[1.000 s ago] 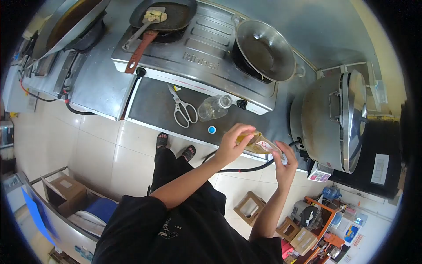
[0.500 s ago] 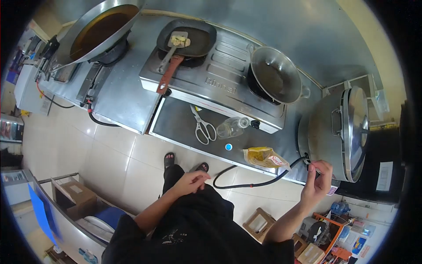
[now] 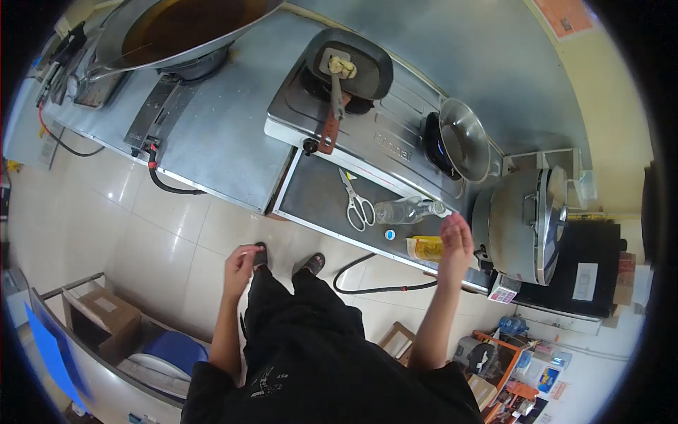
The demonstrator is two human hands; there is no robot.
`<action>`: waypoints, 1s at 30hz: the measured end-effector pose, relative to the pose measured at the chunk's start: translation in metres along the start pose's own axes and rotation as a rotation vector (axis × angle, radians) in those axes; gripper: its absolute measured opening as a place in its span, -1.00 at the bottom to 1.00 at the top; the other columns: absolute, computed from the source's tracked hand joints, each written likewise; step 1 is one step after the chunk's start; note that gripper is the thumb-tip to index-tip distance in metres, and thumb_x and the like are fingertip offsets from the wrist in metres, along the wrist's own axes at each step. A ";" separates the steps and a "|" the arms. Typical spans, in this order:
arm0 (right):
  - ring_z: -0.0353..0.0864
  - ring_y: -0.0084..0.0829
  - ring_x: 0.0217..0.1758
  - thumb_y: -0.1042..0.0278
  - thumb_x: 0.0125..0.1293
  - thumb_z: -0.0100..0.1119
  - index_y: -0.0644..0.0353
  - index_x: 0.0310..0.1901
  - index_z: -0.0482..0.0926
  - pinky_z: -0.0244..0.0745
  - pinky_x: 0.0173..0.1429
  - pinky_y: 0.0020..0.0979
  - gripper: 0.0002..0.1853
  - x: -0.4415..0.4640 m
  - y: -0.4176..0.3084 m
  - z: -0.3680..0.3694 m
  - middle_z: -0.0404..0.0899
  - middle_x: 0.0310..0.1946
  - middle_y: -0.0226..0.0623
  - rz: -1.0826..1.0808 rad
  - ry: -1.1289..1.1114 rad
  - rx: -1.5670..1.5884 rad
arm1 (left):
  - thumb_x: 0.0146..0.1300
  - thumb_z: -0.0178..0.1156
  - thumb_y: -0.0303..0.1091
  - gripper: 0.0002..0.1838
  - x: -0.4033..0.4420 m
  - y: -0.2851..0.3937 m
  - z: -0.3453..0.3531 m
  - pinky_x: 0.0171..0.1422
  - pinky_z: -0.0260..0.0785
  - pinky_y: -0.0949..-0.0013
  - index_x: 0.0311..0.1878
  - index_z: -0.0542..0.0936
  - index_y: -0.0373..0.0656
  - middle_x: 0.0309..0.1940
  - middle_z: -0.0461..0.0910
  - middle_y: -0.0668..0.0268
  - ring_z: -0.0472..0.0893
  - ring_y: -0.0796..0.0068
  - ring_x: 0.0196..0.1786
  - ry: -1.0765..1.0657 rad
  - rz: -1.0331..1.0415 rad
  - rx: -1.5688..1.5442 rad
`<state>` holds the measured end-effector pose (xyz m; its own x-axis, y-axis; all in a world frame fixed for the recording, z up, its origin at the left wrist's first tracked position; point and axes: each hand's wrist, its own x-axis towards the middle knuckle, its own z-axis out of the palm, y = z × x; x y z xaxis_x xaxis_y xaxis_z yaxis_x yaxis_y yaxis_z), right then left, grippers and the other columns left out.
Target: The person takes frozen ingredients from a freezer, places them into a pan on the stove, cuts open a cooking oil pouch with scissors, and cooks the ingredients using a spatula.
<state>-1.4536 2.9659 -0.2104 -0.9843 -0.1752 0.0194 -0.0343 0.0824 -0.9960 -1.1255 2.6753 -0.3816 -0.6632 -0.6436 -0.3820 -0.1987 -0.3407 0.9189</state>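
My left hand [image 3: 239, 273] is in mid-air over the tiled floor, fingers loosely curled, with nothing visible in it. My right hand [image 3: 455, 244] is raised over the low counter shelf, fingers stretched upward; I see nothing held. It partly covers a yellow-and-clear packet [image 3: 424, 249]. Close by, a clear glass bottle [image 3: 399, 211] lies on its side, beside a blue-and-white cap [image 3: 390, 234]. White-handled scissors [image 3: 359, 208] lie left of the bottle. On the stove, a square pan [image 3: 374, 73] holds a spatula [image 3: 337, 88] with pale chopped pieces [image 3: 343, 67] on its blade.
A stove [image 3: 392, 145] carries the square pan and a steel pot [image 3: 465, 138], which sits tilted. At far left stands a wok [image 3: 106, 53] of brown liquid. A large lidded pot [image 3: 515, 222] is at right. A black hose [image 3: 346, 283] hangs below the counter edge.
My view has shifted, so the stove sits further right. My left hand has moved left, away from my body's middle. My right hand has moved in front of the packet, its fingers straighter.
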 end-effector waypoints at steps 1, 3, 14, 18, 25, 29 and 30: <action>0.54 -0.52 0.04 0.35 0.48 0.06 0.28 0.15 0.51 0.42 0.16 -0.49 -0.70 -0.002 0.014 0.008 0.57 0.03 -0.30 0.037 0.048 0.039 | 0.48 0.06 -0.35 -0.83 0.001 -0.011 -0.020 -0.60 0.01 0.59 -0.06 0.62 -0.14 -0.69 0.31 0.60 0.22 0.84 -0.66 0.044 -0.009 0.021; 0.49 -0.46 0.19 0.32 0.50 0.04 0.24 0.25 0.42 0.38 0.30 -0.44 -0.64 -0.009 0.017 0.019 0.48 0.18 -0.24 0.119 0.080 0.117 | 0.49 0.05 -0.34 -0.83 -0.001 -0.027 -0.056 -0.64 -0.04 0.58 -0.06 0.61 -0.13 -0.73 0.26 0.61 0.18 0.84 -0.71 0.123 -0.004 0.044; 0.12 -0.14 0.49 -0.04 0.48 -0.05 0.07 0.44 0.21 -0.04 0.56 -0.20 -0.40 -0.001 0.071 0.012 0.16 0.41 -0.02 0.342 0.265 0.245 | 0.51 0.04 -0.25 -0.79 0.004 -0.029 -0.120 -0.65 -0.09 0.58 -0.04 0.58 -0.15 -0.74 0.20 0.63 0.14 0.84 -0.71 0.227 -0.047 -0.001; 0.02 -0.12 0.55 0.00 0.51 -0.11 0.05 0.46 0.17 -0.11 0.59 -0.18 -0.42 0.020 0.115 -0.011 0.12 0.43 0.00 0.428 0.131 0.330 | 0.50 0.05 -0.27 -0.80 0.011 -0.033 -0.120 -0.62 -0.06 0.59 -0.05 0.59 -0.15 -0.71 0.22 0.64 0.15 0.84 -0.68 0.177 -0.025 0.013; 0.44 -0.69 -0.41 0.33 0.45 0.11 0.17 -0.07 0.56 0.37 -0.33 -0.64 -0.86 -0.082 0.069 0.014 0.57 -0.29 -0.44 -0.034 0.279 -0.324 | 0.47 0.09 -0.30 -0.83 0.003 -0.038 -0.129 -0.59 -0.05 0.58 -0.09 0.62 -0.14 -0.68 0.24 0.63 0.17 0.83 -0.64 0.181 -0.002 0.043; 0.44 -0.70 -0.29 0.41 0.44 0.12 0.26 -0.10 0.58 0.36 -0.15 -0.62 -0.87 -0.039 -0.029 0.108 0.56 -0.32 -0.46 -0.390 0.065 -0.412 | 0.47 0.10 -0.31 -0.83 0.011 -0.043 -0.138 -0.57 -0.03 0.58 -0.08 0.62 -0.15 -0.68 0.24 0.63 0.17 0.83 -0.63 0.172 -0.023 0.035; 0.45 -0.70 -0.26 0.43 0.43 0.13 0.28 -0.11 0.59 0.36 -0.11 -0.61 -0.87 -0.020 -0.050 0.133 0.57 -0.30 -0.45 -0.415 0.005 -0.460 | 0.46 0.10 -0.31 -0.83 0.013 -0.040 -0.134 -0.57 -0.02 0.58 -0.08 0.62 -0.15 -0.68 0.25 0.63 0.17 0.83 -0.63 0.158 -0.036 0.017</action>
<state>-1.4091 2.8345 -0.1725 -0.8738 -0.2786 0.3986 -0.4843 0.4230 -0.7659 -1.0294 2.5884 -0.4362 -0.5342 -0.7315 -0.4238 -0.2331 -0.3544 0.9056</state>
